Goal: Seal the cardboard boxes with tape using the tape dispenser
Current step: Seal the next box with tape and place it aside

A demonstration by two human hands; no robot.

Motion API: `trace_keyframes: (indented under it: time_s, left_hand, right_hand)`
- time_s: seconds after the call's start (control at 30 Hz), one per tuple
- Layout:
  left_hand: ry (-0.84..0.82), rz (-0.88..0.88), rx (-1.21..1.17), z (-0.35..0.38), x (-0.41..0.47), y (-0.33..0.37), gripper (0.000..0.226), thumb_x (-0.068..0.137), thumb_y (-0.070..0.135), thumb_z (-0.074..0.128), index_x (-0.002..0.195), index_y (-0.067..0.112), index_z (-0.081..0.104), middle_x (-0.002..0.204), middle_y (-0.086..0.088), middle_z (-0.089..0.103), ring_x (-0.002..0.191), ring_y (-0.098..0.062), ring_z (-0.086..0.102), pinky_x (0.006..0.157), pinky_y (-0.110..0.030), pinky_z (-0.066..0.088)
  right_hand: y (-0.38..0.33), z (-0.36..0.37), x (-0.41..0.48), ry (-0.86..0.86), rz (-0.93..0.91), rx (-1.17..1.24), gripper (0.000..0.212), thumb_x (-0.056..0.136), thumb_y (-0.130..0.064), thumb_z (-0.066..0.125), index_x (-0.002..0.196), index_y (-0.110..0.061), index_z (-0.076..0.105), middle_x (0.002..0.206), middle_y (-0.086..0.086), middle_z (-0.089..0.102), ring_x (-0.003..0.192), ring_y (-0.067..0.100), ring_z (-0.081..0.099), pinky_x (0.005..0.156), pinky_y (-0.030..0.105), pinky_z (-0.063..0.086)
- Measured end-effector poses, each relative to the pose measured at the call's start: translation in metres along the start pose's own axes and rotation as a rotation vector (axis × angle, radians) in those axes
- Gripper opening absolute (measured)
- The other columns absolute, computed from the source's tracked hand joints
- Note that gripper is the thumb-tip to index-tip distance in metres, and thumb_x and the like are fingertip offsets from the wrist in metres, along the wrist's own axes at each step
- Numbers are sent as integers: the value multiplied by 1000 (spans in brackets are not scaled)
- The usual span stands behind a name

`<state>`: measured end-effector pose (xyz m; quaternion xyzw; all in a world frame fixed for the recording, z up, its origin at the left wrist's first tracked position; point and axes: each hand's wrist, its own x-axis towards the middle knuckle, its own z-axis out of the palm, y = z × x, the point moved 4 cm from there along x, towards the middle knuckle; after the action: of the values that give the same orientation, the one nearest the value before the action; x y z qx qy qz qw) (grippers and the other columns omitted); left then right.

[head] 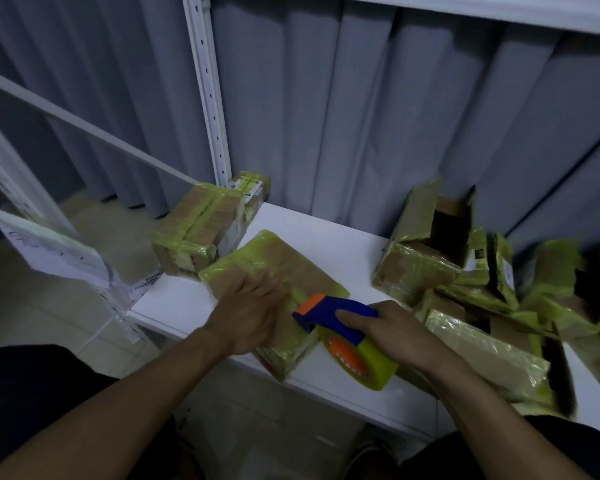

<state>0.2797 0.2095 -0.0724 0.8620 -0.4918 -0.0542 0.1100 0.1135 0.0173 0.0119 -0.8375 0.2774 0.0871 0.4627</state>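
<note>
Right hand grips tape dispenser; left hand flat on box.

No text could be read. A white label on the far taped box bore dark print, too blurred to make out. The same held for a strip label beside the counter's left end and the scribbled white sheet.
</note>
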Motion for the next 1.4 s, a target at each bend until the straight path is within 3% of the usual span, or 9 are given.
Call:
trace_keyframes:
  time_s: [0.1, 0.23, 0.47, 0.77, 0.93, 1.07, 1.23, 1.3, 1.4]
  left_hand:
    - [-84, -9, -103, 11, -7, 25, 77, 88, 59, 19, 159, 32, 9, 164, 16, 0, 151, -5, -9, 123, -44, -2]
    - [-75, -58, 20, 21, -10, 28, 103, 79, 92, 25, 158, 32, -3, 161, 21, -13, 149, -3, -16, 122, -42, -9]
    - [-54, -49, 84, 25, -8, 26, 96, 82, 78, 37, 158, 33, -2, 163, 20, -9, 149, -2, -13, 122, -41, -7]
    - [-55, -24, 90, 20, -3, 29, 91, 87, 71, 39, 158, 34, -2, 161, 21, -7, 150, -3, -8, 122, -41, -7]
    - [-94, 10, 100, 18, -1, 26, 89, 90, 71, 38, 157, 35, -8, 162, 20, -10, 150, -5, -12, 122, -41, -9]
    - [-174, 31, 53, 19, 1, 30, 77, 94, 67, 36, 152, 50, -12, 160, 21, -21, 147, -8, -24, 120, -41, -14]
    - [-211, -4, -47, 21, -4, 39, 67, 102, 48, 39, 153, 52, -3, 158, 25, -22, 145, -7, -31, 118, -43, -19]
    - [-206, -7, -44, 22, -5, 41, 65, 102, 46, 35, 154, 47, -3, 158, 27, -19, 146, -5, -28, 118, -46, -19]
    - [-211, -12, -37, 21, -6, 41, 66, 93, 62, 15, 155, 46, -4, 159, 26, -16, 146, -2, -24, 118, -47, -18]
  right_hand:
    - [3, -2, 2, -15, 23, -7, 42, 93, -47, 69, 67, -14, 64, 56, 1, 60, 44, 10, 53, 45, 18, 36]
    - [9, -1, 2, -33, 56, -84, 40, 93, -45, 66, 82, -7, 74, 64, 0, 64, 48, 6, 56, 49, 19, 39]
    - [14, 9, 0, -14, 43, -78, 56, 89, -68, 63, 72, -14, 65, 60, -1, 63, 45, 6, 56, 48, 17, 39]
    - [34, -1, -18, -33, 6, -87, 54, 93, -59, 64, 61, -17, 54, 40, -9, 51, 35, 1, 46, 41, 12, 31]
    - [55, -1, -22, -91, 88, -34, 54, 88, -65, 66, 72, -14, 65, 55, -4, 60, 48, 8, 56, 53, 21, 39]
    - [55, 14, -19, -124, 102, -68, 47, 95, -57, 63, 69, -18, 66, 49, -10, 63, 42, -1, 57, 47, 13, 40]
    - [59, 20, -8, -120, 148, -27, 44, 91, -54, 66, 86, -10, 70, 72, 4, 67, 62, 16, 63, 64, 28, 44]
    - [60, 23, -7, -132, 161, -29, 44, 91, -52, 66, 92, -8, 72, 76, 4, 70, 65, 16, 65, 65, 28, 46]
    - [61, 26, -10, -130, 155, -35, 35, 92, -46, 65, 81, -12, 69, 67, -3, 68, 57, 11, 62, 57, 22, 45]
